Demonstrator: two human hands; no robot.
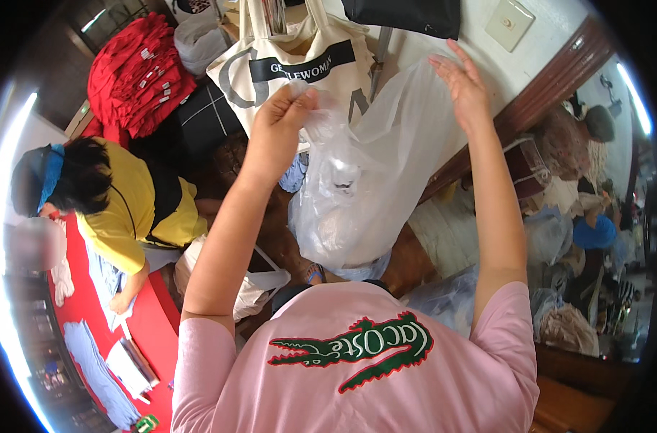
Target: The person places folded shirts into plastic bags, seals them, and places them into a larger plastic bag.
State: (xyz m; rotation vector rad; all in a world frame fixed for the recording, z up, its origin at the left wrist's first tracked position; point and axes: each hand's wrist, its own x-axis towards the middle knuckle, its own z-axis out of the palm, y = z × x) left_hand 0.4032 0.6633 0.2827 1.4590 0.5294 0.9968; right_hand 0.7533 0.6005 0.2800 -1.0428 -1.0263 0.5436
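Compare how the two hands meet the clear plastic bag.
The left hand is closed, pinching a bunched edge of the clear plastic bag; the right hand is open, fingers spread, flat against its far side. The left sits lower, the right higher. Both are raised, on the same bag.

Canvas tote bag (300, 58) (hanging), red garment stack (137, 72).

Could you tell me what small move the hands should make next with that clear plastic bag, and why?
Probably close the right hand onto the clear plastic bag. The left hand already pinches its upper edge, while the right lies open and flat against the film, so the bag hangs from one side only.
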